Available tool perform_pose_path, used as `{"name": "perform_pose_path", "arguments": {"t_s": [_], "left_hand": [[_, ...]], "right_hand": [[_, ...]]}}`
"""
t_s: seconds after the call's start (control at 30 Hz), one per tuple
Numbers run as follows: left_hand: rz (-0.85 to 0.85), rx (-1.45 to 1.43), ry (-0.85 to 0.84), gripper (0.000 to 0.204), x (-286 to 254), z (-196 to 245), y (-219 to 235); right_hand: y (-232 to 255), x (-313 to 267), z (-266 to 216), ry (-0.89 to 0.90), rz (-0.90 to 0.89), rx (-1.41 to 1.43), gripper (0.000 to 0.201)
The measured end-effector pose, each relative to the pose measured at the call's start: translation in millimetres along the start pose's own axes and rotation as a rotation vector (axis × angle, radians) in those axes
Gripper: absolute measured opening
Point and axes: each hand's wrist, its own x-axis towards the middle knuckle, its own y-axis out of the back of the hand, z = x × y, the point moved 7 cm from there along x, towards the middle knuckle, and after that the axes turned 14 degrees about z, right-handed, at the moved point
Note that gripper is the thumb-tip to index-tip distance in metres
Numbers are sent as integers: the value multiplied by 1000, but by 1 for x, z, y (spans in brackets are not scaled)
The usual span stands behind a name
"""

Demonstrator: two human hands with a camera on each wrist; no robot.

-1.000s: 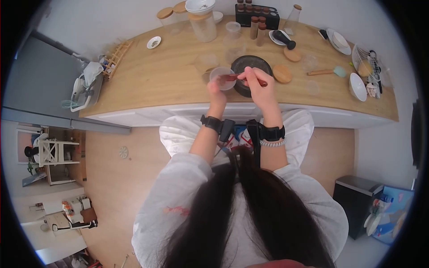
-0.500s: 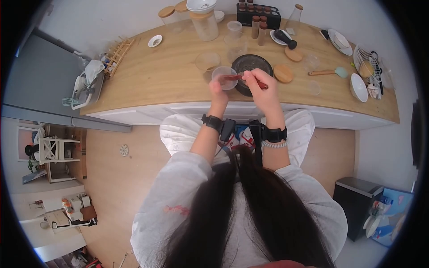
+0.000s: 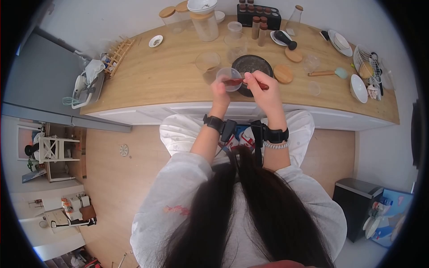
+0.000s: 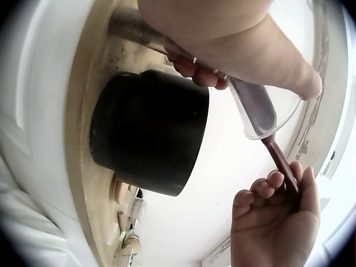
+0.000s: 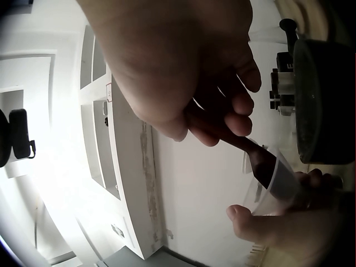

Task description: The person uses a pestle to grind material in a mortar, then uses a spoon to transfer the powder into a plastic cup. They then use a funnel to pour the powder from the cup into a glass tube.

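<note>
In the head view the left hand [image 3: 220, 96] grips a clear plastic cup [image 3: 229, 73], thumb and fingers round its sides. The right hand [image 3: 266, 94] pinches the handle of a dark red spoon [image 3: 234, 82], whose bowl lies inside the cup. Just beyond the hands stands a dark round pot [image 3: 251, 64] with something in its bottom. The left wrist view shows the cup [image 4: 250, 105] tilted above and beside the black pot [image 4: 150, 130], the spoon bowl within it. Seen from the right wrist, the spoon [image 5: 261, 162] reaches into the cup [image 5: 275, 186].
A larger clear container [image 3: 208, 61] stands left of the pot. Wooden lids [image 3: 283, 73], a spatula [image 3: 328, 72] and a white bowl [image 3: 358, 87] lie to the right. Spice jars [image 3: 262, 35], a pestle on a dish [image 3: 284, 39] and a tall lidded jar [image 3: 204, 29] stand behind.
The left hand and cup have shifted slightly right, closer to the pot. The spoon's bowl remains in the cup, and the right hand has moved very little.
</note>
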Motion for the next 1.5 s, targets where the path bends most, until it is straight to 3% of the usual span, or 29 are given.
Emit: {"name": "perform_pose_path", "arguments": {"t_s": [0.1, 0.2, 0.3, 0.4, 0.5, 0.63, 0.8, 0.9, 1.0, 1.1, 1.2, 1.3, 1.4, 1.5], "left_hand": [[-24, -40, 6, 85, -2, 8, -6], [-59, -28, 8, 85, -4, 11, -6], [-59, -51, 6, 84, -5, 24, -10], [-68, -91, 57, 83, -7, 22, -9], [-86, -131, 64, 82, -7, 16, -10], [-76, -121, 107, 84, -7, 18, -10], [-110, -78, 38, 82, -6, 19, -13], [-86, -78, 47, 82, -7, 9, -10], [-97, -131, 33, 80, -7, 22, -14], [-91, -117, 32, 79, -7, 19, -11], [-73, -112, 42, 80, -8, 13, -10], [-75, -115, 27, 82, -7, 20, -11], [-59, -69, 24, 84, -8, 20, -9], [-70, -119, 27, 84, -7, 21, -12]], "right_hand": [[2, -1, -3, -136, 67, 168, 28], [3, 1, 2, -18, 20, 13, 29], [5, -1, -5, -210, 99, 185, 27], [5, 2, 3, -57, 29, 7, 26], [4, 0, -1, -86, 82, 107, 26], [6, 1, 2, -43, 77, 27, 26], [10, 1, -2, 35, 113, -15, 26], [5, 0, 2, 5, 25, -16, 26], [10, -2, -1, -184, 147, 139, 28], [8, -1, 7, -95, 85, -9, 31], [5, -3, 4, -171, 20, 14, 31], [10, -4, -1, -191, 138, 103, 32], [6, -3, -6, -34, 51, -97, 33], [8, -5, -3, -175, 170, 157, 34]]}}
